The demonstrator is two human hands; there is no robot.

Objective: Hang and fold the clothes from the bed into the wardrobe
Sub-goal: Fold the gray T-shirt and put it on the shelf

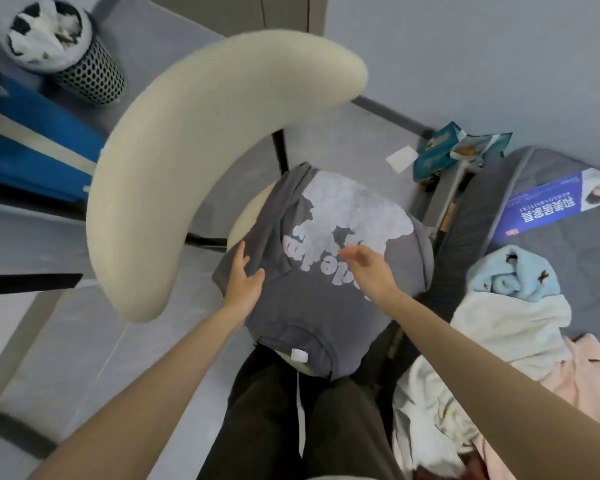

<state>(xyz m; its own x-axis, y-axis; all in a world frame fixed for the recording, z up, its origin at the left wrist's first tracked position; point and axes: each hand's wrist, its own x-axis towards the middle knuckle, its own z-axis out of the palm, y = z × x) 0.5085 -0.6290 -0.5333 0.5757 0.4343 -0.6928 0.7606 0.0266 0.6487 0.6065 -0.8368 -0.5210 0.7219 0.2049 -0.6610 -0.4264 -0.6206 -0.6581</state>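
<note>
Folding was judged in hand: grey white-printed cotton T-shirt (312,306) was spread on cream padded chair seat (245,220), pressed by flat-fingered left hand (245,280); whether right hand (364,268) gripped cloth could not be told. Side fold-in was judged due next.

T-shirt (326,299) on chair seat (246,216) (bed (568,258) right)

Matt grey cotton-look T-shirt (326,296), cracked white print.
Chair back (187,161): smooth cream padding; bin (90,74): perforated metal mesh.
</note>
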